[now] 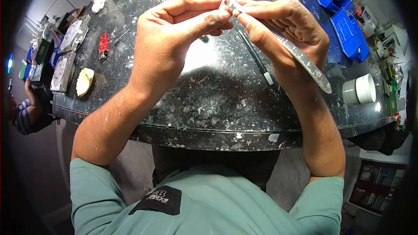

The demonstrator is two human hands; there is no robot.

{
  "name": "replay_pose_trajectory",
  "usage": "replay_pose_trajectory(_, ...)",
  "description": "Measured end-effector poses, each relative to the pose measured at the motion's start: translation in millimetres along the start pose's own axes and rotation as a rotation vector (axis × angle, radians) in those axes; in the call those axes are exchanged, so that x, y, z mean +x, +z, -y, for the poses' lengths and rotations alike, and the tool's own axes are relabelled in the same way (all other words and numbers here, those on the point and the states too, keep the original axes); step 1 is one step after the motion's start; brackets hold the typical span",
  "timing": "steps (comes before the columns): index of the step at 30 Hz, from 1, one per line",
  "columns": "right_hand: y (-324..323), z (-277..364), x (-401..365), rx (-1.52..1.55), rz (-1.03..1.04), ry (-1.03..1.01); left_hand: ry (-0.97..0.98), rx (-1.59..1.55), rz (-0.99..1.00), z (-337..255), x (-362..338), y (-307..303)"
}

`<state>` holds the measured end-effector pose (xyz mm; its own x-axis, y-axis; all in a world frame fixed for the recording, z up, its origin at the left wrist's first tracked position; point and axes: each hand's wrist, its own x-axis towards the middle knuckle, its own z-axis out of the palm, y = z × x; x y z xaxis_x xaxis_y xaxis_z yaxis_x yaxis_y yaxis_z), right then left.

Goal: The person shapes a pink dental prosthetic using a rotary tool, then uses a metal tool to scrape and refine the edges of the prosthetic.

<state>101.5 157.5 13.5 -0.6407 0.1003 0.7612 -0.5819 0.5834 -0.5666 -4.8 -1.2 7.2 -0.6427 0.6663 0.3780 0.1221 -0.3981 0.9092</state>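
Note:
My left hand (185, 21) is raised over the bench, its thumb and fingers pinching a small pale piece (224, 6) whose kind is too small to make out. My right hand (283, 28) is closed around a flat metal hand tool (305, 62) with a ridged grip, like a scalpel handle. Its rounded end sticks out below the palm. The tool's working tip meets the small piece between both sets of fingertips, which partly hide it. Beneath the hands, a dark pen with a white end (257, 56) lies on the bench.
The dark, plaster-speckled bench (209, 113) curves around me. To the left lie a yellowish dental cast (85, 82) and a red tool (103, 45). On the right are blue bins (350, 35) and a white tub (365, 89). Another person's striped sleeve (26, 115) shows far left.

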Motion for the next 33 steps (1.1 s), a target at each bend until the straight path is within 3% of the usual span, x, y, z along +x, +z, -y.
replay_pose_trajectory(17, 10.1, 0.2, -1.5, 0.128, -0.097, 0.015, -0.041, -0.07, -0.008, 1.4, -0.9, 0.7)
replay_pose_trajectory(29, -1.0, -8.7, 1.5, -0.117, 0.054, -0.125, 0.037, 0.141, -0.078, -2.1, -2.1, -0.5)
replay_pose_trajectory(33, -3.1, -5.5, 5.8, -0.257, 0.068, -0.277, 0.039, 0.164, -0.093, -3.7, -2.7, 1.2)
